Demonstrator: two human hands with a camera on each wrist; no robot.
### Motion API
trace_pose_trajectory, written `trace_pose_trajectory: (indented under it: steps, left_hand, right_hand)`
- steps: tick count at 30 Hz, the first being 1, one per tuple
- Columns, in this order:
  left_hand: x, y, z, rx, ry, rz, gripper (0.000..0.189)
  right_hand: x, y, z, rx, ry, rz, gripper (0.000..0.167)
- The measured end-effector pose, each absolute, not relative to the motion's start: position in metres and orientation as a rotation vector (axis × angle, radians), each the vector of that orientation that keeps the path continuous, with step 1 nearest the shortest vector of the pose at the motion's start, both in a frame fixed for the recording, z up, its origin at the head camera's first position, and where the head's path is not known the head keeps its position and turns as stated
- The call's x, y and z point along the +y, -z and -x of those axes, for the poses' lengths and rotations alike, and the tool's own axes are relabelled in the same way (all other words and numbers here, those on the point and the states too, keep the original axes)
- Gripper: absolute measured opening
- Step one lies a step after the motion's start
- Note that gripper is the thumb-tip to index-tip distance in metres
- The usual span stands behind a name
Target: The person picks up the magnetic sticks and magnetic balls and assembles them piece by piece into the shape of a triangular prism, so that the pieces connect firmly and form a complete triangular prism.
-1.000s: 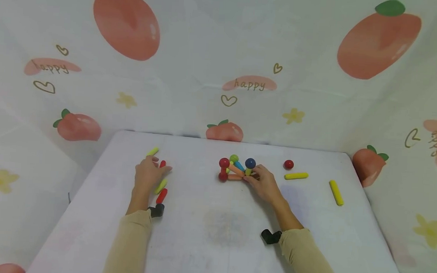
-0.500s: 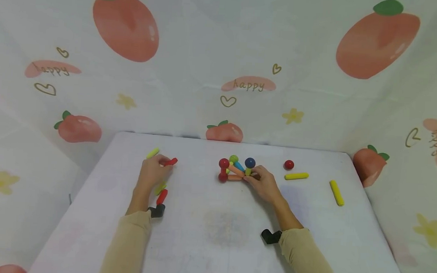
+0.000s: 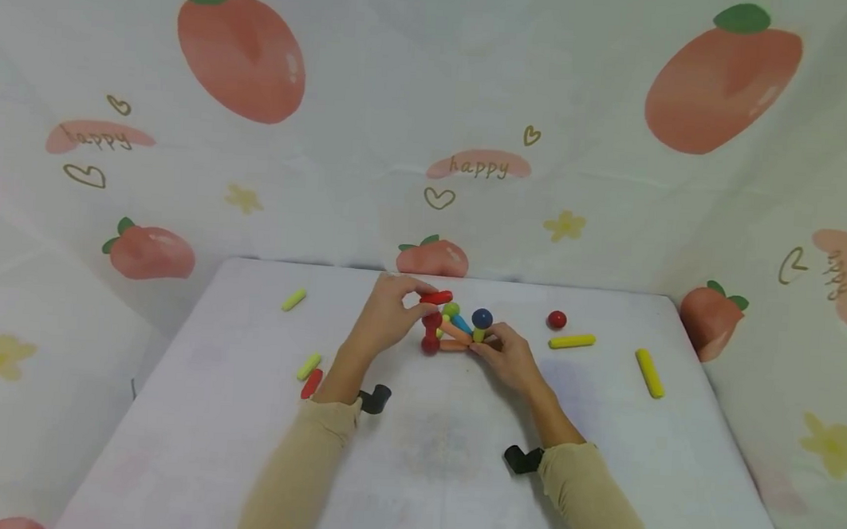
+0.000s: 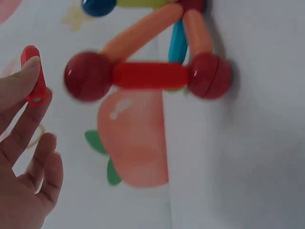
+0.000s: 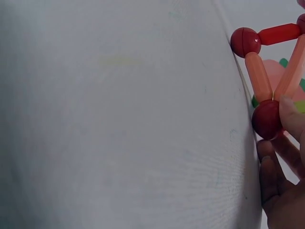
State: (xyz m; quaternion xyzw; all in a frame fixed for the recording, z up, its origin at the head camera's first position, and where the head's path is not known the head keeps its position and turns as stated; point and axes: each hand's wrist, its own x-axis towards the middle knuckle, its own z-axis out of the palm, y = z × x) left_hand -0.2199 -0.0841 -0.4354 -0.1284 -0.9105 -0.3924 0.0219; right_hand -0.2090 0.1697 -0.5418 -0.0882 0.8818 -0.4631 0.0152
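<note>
A frame of coloured rods and balls stands on the white table; in the left wrist view a red rod (image 4: pixel 150 75) joins two of its red balls (image 4: pixel 88 76), with orange rods (image 4: pixel 143 33) running off them. My left hand (image 3: pixel 390 311) pinches a loose red rod (image 4: pixel 34 74) between thumb and finger, held close over the frame's top red ball. My right hand (image 3: pixel 514 357) grips the frame's right corner, thumb and fingers on a dark red ball (image 5: pixel 267 119). Above that hand is a blue ball (image 3: pixel 482 319) on a short yellow-green rod. A green ball (image 3: pixel 451 308) shows at the back.
On the left lie two yellow-green rods (image 3: pixel 294 299) and a red rod (image 3: pixel 312 384) near the left forearm. To the right are a loose red ball (image 3: pixel 557 319) and two yellow rods (image 3: pixel 572 341). A printed cloth (image 3: pixel 483 220) hangs behind the table.
My left hand has picked up a red rod from the left of the table and carried it right, over to the frame. My right hand keeps its grip in the same spot.
</note>
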Motion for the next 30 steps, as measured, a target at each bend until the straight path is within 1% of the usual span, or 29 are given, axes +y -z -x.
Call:
trace_pose_trajectory:
  steps: [4, 10, 16, 25, 27, 30]
  left_hand:
    - [-0.066, 0.445, 0.222, -2.825, 1.211, 0.441, 0.022]
    - [-0.056, 0.457, 0.224, -2.816, 1.197, 0.518, 0.021]
    - [-0.054, 0.459, 0.224, -2.823, 1.061, 0.569, 0.023]
    - [-0.050, 0.459, 0.225, -2.836, 0.823, 0.633, 0.024]
    - [-0.050, 0.460, 0.225, -2.836, 0.842, 0.630, 0.028]
    - [-0.055, 0.463, 0.222, -2.829, 0.995, 0.553, 0.042]
  right_hand:
    - [0.170, 0.544, 0.208, 2.726, 1.441, 0.286, 0.020]
    - [0.170, 0.543, 0.207, 2.695, 1.455, 0.267, 0.021]
    - [0.171, 0.542, 0.208, 2.684, 1.447, 0.235, 0.022]
    - [0.170, 0.540, 0.208, 2.742, 1.475, 0.305, 0.023]
    - [0.170, 0.540, 0.207, 2.746, 1.476, 0.306, 0.024]
    - [0.169, 0.539, 0.206, 2.737, 1.468, 0.297, 0.025]
